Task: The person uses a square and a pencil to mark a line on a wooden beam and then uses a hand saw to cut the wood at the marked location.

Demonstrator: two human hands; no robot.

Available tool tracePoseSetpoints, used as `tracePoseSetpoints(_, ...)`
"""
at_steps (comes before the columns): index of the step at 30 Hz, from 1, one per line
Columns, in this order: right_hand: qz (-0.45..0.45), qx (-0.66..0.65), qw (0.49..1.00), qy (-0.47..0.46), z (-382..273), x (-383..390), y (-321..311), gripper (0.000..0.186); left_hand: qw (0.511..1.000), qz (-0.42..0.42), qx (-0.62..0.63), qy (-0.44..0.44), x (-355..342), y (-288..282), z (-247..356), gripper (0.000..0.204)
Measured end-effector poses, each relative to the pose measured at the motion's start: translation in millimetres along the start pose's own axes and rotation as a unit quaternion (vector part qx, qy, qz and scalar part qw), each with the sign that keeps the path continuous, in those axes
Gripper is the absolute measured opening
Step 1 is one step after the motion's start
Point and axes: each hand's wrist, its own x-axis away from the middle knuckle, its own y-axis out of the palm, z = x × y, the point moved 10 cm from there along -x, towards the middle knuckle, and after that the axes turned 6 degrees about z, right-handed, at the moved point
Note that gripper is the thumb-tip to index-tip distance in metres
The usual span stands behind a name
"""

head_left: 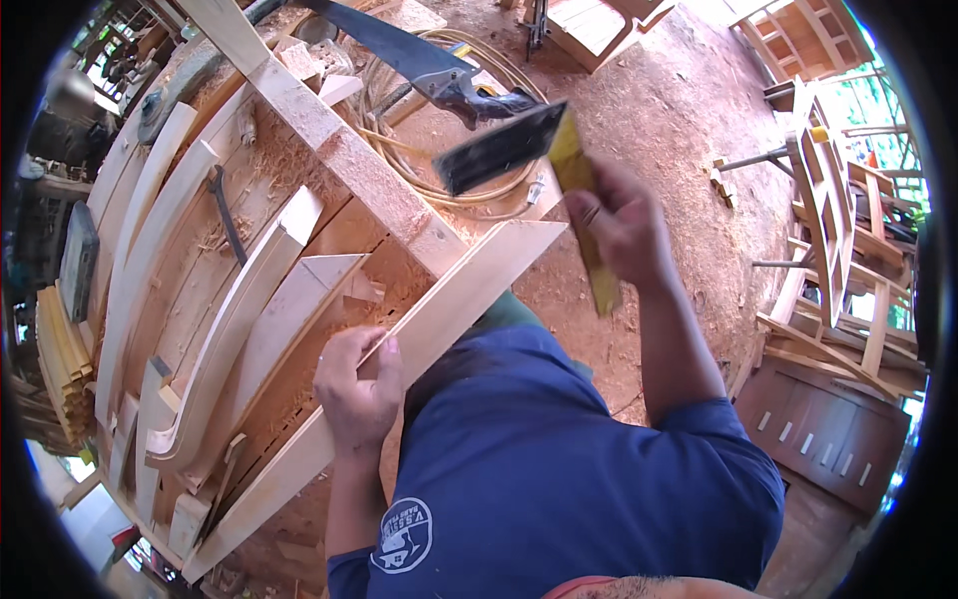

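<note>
A long pale wooden board lies slantwise in front of me, its angled end pointing to the upper right. My left hand grips this board near its middle, thumb on the upper edge and fingers wrapped round it. Raised to the right of the board's end, my right hand is closed on a try square. One arm of the square is yellow, the other a wide dark piece that looks slightly blurred. The square appears apart from the board.
A handsaw with a dark handle lies beyond a wooden beam, beside coiled yellowish hose or cable. Curved wooden pieces and a wrench rest on the bench at left. Wooden frames stand at right; shavings cover the floor.
</note>
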Motion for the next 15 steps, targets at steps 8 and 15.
tracePoseSetpoints(8, -0.091, 0.038, 0.983, 0.157, 45.5, 41.5, 38.6, 0.048, 0.996, 0.077, 0.034, 0.011, -40.2, 33.6, 34.7, 0.047)
tracePoseSetpoints(15, -0.119, 0.185, 0.975, -0.043, 12.4, 41.8, 38.1, 0.050, 0.994, -0.049, -0.019, 0.094, -54.6, 90.3, 54.8, 0.056)
